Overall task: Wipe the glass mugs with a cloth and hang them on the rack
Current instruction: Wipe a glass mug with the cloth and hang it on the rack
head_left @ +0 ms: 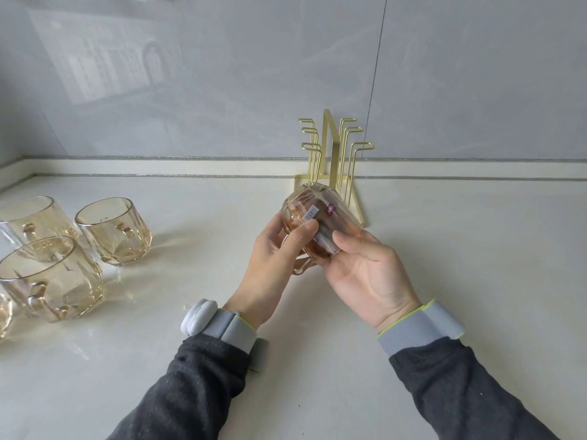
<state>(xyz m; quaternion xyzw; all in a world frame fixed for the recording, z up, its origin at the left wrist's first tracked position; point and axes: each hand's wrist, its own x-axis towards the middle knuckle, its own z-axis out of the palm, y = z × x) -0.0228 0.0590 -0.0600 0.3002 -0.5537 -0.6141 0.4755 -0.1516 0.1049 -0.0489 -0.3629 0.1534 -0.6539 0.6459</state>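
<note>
An amber glass mug (313, 206) is held above the counter, tipped with its faceted base pointing away from me and its handle hanging low. My left hand (273, 258) grips it from the left, thumb across the side. My right hand (365, 274) holds it from the right and below, fingers curled under it. A white label shows on the glass. Just behind the mug stands a gold wire rack (333, 154) with bare prongs. No cloth is visible.
Several more amber glass mugs (114, 233) stand upright at the left on the pale marble counter (460, 249), one (50, 281) nearest me. A grey tiled wall (222, 74) rises behind the counter's raised back ledge.
</note>
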